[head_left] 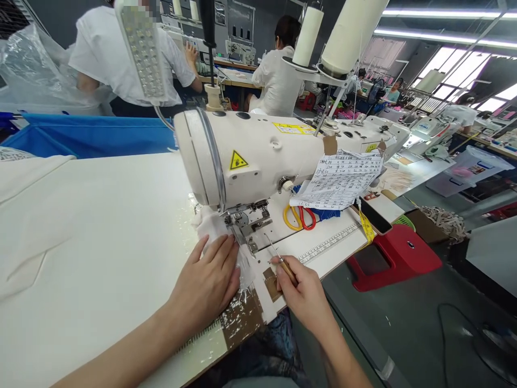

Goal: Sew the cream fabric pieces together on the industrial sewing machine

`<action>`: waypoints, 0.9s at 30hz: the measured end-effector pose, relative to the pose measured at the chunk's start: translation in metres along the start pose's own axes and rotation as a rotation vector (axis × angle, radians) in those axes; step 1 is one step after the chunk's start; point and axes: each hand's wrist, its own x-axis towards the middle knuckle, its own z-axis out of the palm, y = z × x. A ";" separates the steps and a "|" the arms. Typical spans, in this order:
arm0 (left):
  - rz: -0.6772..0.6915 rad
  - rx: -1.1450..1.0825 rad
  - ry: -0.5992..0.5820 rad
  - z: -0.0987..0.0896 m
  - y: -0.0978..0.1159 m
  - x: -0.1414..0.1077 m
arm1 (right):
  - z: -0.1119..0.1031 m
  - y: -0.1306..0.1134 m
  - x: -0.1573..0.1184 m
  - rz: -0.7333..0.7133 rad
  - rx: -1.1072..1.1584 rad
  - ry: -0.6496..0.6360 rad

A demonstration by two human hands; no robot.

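A white sewing machine (258,156) stands across the table in front of me. White fabric (212,227) lies under its needle area. My left hand (212,275) rests flat on this cloth, fingers stretched toward the presser foot (229,220), and partly covers it. To the right of the needle plate, my right hand (301,288) grips an awl (287,269) by its wooden handle. The awl's thin metal shaft points up and left, apart from the fabric.
Scissors (301,218) with yellow and red handles lie beside the machine bed, under a handwritten sheet (339,180). A phone (375,215) and yellow measuring tape (366,229) are at the right edge. A red stool (398,253) stands below. White cloth (24,231) lies left.
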 end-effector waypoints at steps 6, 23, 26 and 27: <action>0.010 0.020 -0.033 -0.002 0.001 -0.001 | -0.001 0.002 -0.001 0.012 0.045 -0.006; -0.001 -0.014 0.010 -0.002 0.004 -0.002 | 0.001 0.008 -0.002 0.025 0.093 0.014; -0.003 -0.009 0.010 -0.002 0.004 -0.002 | 0.001 0.008 -0.003 0.036 0.104 0.008; -0.005 -0.008 0.006 -0.002 0.004 -0.003 | 0.001 0.008 -0.003 0.037 0.106 0.007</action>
